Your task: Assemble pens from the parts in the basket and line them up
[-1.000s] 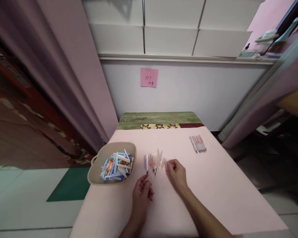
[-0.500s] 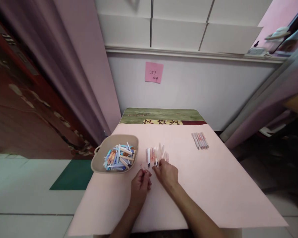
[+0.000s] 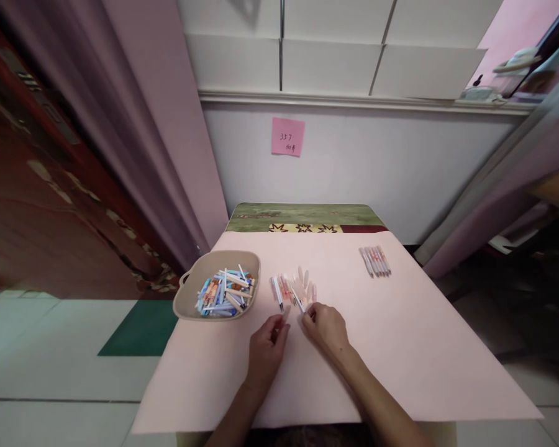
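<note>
My left hand (image 3: 265, 347) is closed at the near side of the pens, pinching a small pale pink piece (image 3: 286, 312) that looks like a pen cap. Between the fingers of my right hand (image 3: 327, 327) is the lower end of a slim white pen (image 3: 299, 301), tilted up to the left. Just beyond both hands lies a loose group of pink and clear pen parts (image 3: 286, 287). Two pale, leaf-shaped pieces (image 3: 303, 274) stick out at its far side. A white pen with a dark tip (image 3: 278, 294) lies at its left.
A beige basket (image 3: 181, 304) full of blue, white and orange pens (image 3: 226, 292) stands at the table's left edge. A neat row of several greyish pens (image 3: 375, 261) lies at the right. The table carries a pink cover (image 3: 423, 366); a pink note (image 3: 287, 136) hangs on the wall.
My right hand has moved slightly right and toward me, with the white pen now tilted in its fingers. My left hand has shifted slightly right, and its pink piece now points up-right.
</note>
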Demonstrator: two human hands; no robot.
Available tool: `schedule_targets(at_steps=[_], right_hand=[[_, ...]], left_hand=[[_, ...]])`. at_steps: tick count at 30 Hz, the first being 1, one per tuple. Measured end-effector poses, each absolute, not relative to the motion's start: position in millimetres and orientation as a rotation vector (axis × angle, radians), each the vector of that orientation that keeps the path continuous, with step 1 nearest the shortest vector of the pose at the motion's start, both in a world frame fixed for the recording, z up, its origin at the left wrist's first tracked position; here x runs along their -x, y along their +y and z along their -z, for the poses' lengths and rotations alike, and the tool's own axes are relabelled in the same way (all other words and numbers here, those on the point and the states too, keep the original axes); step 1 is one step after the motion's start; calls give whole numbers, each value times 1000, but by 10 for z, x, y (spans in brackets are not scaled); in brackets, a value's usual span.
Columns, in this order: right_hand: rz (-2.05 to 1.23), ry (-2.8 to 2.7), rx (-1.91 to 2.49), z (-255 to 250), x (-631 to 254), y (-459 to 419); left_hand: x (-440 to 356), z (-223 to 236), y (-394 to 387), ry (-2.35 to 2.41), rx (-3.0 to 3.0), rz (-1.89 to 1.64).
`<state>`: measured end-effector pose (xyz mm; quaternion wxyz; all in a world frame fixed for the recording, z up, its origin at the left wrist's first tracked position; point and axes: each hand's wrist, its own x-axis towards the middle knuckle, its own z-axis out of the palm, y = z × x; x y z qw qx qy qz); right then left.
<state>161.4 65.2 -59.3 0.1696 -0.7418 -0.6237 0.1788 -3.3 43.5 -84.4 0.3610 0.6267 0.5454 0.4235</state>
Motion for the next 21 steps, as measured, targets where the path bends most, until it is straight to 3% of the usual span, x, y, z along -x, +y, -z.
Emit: schedule_targets(at_steps=[7, 12, 15, 21], right_hand=[[-998, -1281, 1632, 738, -1799, 353], [-984, -1035, 1425, 787, -1773, 294], [-872, -1073, 1565, 769, -1918, 309], [-464, -1422, 2268, 611, -2365, 386]], left_hand=[[-133, 829, 474, 1753, -2078, -848], [-183, 864, 521, 1783, -2101, -969], [-122, 877, 495, 1715, -2080, -1079], [-174, 722, 546, 1671, -2113, -988]])
